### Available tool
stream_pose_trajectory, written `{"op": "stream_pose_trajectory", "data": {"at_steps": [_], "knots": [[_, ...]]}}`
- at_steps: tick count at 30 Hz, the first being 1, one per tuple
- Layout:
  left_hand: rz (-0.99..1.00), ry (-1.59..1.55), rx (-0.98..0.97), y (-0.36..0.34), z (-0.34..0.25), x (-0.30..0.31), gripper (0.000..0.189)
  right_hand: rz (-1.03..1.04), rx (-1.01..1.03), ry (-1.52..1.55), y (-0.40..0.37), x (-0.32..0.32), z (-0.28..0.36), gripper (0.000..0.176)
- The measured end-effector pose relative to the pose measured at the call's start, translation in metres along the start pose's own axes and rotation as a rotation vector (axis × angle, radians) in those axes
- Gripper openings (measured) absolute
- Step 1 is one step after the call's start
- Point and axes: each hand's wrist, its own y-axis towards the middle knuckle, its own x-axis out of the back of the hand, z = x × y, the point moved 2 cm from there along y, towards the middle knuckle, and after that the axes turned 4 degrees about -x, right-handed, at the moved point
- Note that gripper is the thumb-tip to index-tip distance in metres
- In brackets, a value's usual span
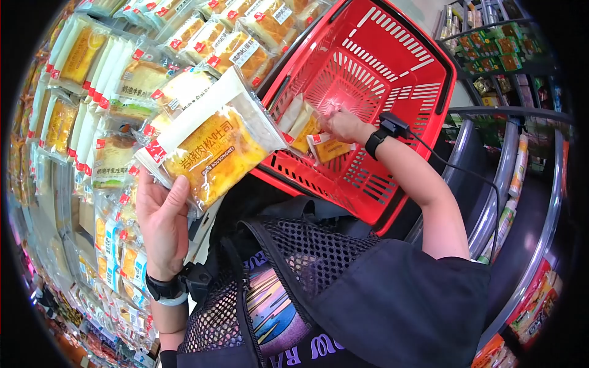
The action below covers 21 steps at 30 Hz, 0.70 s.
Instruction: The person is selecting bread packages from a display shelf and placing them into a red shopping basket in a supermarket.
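Note:
My left hand (164,211) grips a clear-wrapped bread package (211,150) by its lower left edge, thumb on the front, with its yellow label facing up. Inside the red basket (399,73), my right hand (345,127) has its fingers curled at the top of some bread packages. One yellow package (300,129) lies against the basket's left side, and a second one (330,149) is just below my right hand. Whether my right fingertips pinch a wrapper is hard to see.
Rows of wrapped bread (132,86) fill the shelves on the left and run up behind the basket. To the right are store racks (515,178) with rails and packaged goods. A black cable (469,168) hangs from my right wrist.

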Motion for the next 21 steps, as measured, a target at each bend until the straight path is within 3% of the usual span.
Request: {"op": "stream_pose_trajectory", "data": {"at_steps": [1, 4, 6, 8, 12, 14, 17, 20, 21], "knots": [[0.008, 0.004, 0.000, 0.001, 0.001, 0.000, 0.056, 0.097, -0.021, 0.120, -0.001, -0.001, -0.004, 0.028], [0.024, 0.021, -0.002, 0.003, 0.001, -0.001, 0.056, 0.003, -0.083, 0.390, -0.010, 0.014, -0.010, 0.025], [0.034, 0.036, -0.003, 0.004, 0.001, -0.003, 0.056, 0.036, -0.098, 0.384, -0.011, 0.021, -0.011, 0.019], [0.032, 0.051, -0.007, 0.005, 0.002, -0.006, 0.057, -0.043, -0.069, 0.403, -0.019, 0.035, -0.018, 0.014], [0.043, 0.052, -0.006, 0.008, 0.004, -0.006, 0.058, -0.198, -0.229, 0.638, -0.034, 0.053, -0.030, 0.019], [0.034, 0.035, -0.023, 0.009, 0.004, -0.006, 0.058, -0.211, -0.220, 0.663, -0.042, 0.063, -0.032, 0.021], [0.030, 0.026, -0.031, 0.010, 0.004, -0.002, 0.056, -0.110, -0.253, 1.152, -0.063, 0.085, -0.031, 0.024], [0.037, -0.016, -0.026, 0.012, 0.005, -0.001, 0.055, -0.213, -0.163, 1.297, -0.082, 0.115, -0.017, 0.024], [0.037, -0.016, -0.027, 0.012, 0.006, 0.000, 0.055, -0.239, -0.161, 1.214, -0.085, 0.122, -0.015, 0.022]]}}
